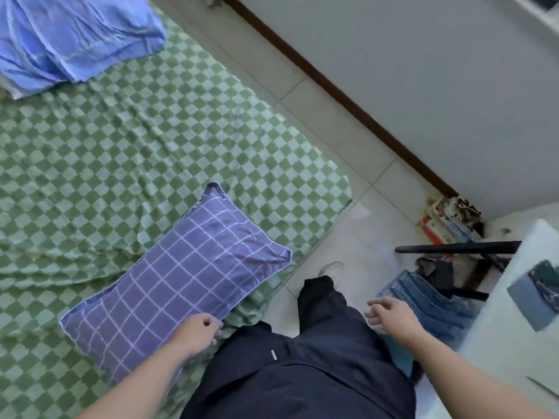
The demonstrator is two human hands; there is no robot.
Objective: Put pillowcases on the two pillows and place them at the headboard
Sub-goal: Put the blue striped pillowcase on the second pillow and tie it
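The left hand (199, 329) grips the near edge of the purple grid-patterned pillow (178, 279) lying on the green checkered bed (121, 152) at lower centre, while the right hand (390, 316), fingers loosely curled and holding nothing, hangs over the floor; a blue bundle of bedding (72, 37) sits at upper left.

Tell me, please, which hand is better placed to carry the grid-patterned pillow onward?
The left hand, probably: it already grips the near edge of the grid-patterned pillow on the checkered bed. The right hand hangs empty over the floor, away from the pillow.
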